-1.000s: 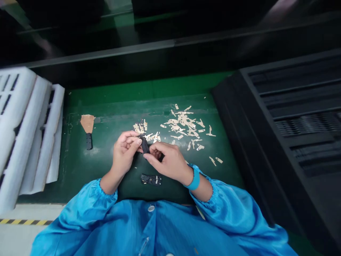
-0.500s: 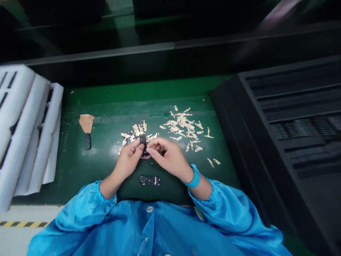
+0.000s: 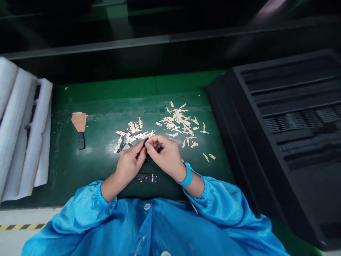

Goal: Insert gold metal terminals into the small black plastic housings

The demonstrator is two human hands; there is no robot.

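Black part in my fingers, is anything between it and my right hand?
Nothing visible is. The left hand holds the black part, and the right hand is right at its exposed end; the exact contact is hidden. The nearest pale pieces lie on the table beyond the hands, not between.

Both hands (image 3: 129,163) (image 3: 167,153) on a small black piece (image 3: 145,141), pale strips (image 3: 134,128) just beyond.

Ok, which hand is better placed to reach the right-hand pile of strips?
Probably the right hand: it is nearer those strips, and the left hand would have to reach past it. Both hands are on the black part, though.
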